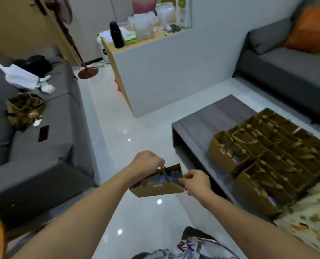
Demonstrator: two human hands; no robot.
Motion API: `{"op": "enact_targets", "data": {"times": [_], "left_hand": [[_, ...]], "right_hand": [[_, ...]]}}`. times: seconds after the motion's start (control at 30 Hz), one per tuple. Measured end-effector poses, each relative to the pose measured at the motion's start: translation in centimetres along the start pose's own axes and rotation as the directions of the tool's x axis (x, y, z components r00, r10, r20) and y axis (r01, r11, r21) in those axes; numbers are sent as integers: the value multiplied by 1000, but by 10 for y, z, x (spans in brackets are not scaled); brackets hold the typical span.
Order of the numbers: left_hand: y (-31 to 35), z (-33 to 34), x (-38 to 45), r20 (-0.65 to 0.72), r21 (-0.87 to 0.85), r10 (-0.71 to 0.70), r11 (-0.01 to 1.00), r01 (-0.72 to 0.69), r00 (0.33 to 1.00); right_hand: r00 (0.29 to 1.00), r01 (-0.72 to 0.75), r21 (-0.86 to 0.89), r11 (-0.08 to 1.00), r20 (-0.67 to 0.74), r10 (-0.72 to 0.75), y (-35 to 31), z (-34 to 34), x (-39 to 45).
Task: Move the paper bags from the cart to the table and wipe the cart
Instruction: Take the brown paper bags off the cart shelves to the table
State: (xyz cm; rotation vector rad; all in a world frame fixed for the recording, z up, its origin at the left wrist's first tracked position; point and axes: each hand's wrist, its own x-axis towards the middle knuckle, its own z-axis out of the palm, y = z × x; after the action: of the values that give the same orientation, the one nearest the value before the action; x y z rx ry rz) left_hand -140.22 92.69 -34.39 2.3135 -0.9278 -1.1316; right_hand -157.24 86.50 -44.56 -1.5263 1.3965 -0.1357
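Both hands up over the glossy white floor: left hand point(146, 162) curled round the flat ribbon handle of a small brown kraft-paper gift bag point(158, 186), right hand point(194, 182) pinching the bag's right rim. Hanging in mid-air between the grey fabric sofa point(43, 131) and the low dark-grey wooden table point(211, 113), near the rows of matching brown paper bags point(267, 152). Probably light but crushable, with purple packets inside; best carried by the handle and kept level.

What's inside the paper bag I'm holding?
The bag is open on top, showing dark, bluish-purple packaged contents. What they are is too blurred to tell, and the bag's walls hide anything lower down.
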Motion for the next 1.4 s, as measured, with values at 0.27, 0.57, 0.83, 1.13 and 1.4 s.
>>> {"op": "enact_targets", "data": {"times": [0.27, 0.57, 0.83, 1.13, 1.4], "left_hand": [[87, 29, 96, 197, 220, 187, 948, -229, 963], [155, 9, 194, 461, 266, 358, 817, -511, 812], [222, -31, 263, 539, 350, 510, 588, -729, 670], [299, -26, 371, 533, 402, 526, 532, -745, 663], [375, 41, 460, 573, 509, 414, 497, -703, 707]], "right_hand": [[965, -187, 97, 978, -169, 201, 6, -48, 59], [850, -311, 311, 898, -332, 409, -37, -57, 115], [775, -274, 543, 794, -365, 517, -101, -64, 175], [782, -272, 531, 803, -364, 506, -126, -117, 282], [791, -309, 584, 750, -280, 544, -101, -202, 385]]}}
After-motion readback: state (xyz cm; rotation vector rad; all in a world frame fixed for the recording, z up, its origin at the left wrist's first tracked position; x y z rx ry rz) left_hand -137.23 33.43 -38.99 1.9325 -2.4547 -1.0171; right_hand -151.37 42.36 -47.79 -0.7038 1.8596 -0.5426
